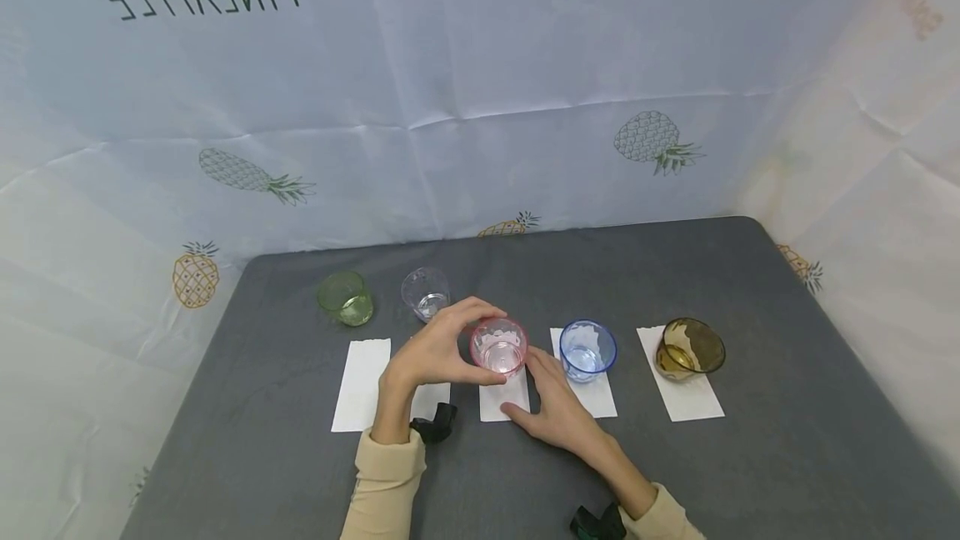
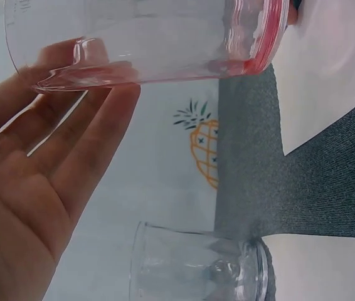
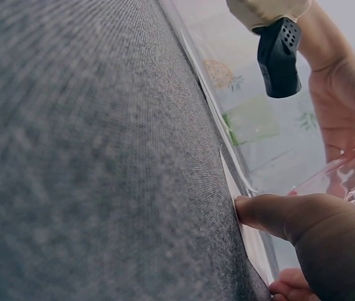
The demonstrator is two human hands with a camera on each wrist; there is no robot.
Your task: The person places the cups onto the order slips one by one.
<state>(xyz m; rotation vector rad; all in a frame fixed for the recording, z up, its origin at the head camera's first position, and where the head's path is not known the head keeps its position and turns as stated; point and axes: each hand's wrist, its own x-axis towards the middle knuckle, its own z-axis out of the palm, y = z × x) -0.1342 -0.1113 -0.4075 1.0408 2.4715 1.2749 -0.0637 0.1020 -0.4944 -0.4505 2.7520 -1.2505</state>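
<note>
Beige sleeves [image 1: 386,473] lie nearest; the left hand [image 1: 437,350] grips a pink-rimmed glass [image 1: 501,348] between thumb and fingers, over white paper [image 1: 506,402]; the right hand [image 1: 558,411], thumb and fingers apart, touches that paper

Your left hand [image 1: 438,352] covers much of the second paper [image 1: 430,401] from the left edge of the table [image 1: 247,415], plus some of the clear glass [image 1: 424,284] — and the head view cuts off the table's near edge. Your left wrist view crops the pink glass [image 2: 165,37] above, the clear glass below; your right one blurs the table.
</note>
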